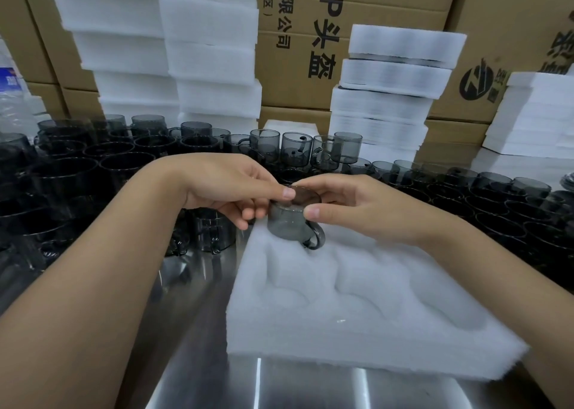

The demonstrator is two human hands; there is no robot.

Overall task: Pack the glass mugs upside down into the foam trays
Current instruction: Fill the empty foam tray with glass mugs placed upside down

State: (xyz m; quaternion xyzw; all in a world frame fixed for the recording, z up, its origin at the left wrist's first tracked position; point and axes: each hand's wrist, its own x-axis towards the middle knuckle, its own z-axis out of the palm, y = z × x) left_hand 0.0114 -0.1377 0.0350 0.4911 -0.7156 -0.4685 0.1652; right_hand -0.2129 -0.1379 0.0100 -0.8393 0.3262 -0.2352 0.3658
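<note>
Hemmed by ranks of dark mugs (77,172) on the steel worktop (198,362), foam stacks (211,51) behind. Smoky grey mug (289,222), inverted, at far-left pocket of foam tray (372,346), pinched by left hand (230,188) and right hand (357,206).

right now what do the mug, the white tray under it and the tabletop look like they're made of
The mug: smoky grey glass, glossy; its wall is see-through and catches highlights.
The tray: white foam, matte and soft-looking; it has fuzzy edges and moulded pockets.
The tabletop: probably brushed stainless steel, judging by its streaky, mirror-like reflections.
</note>
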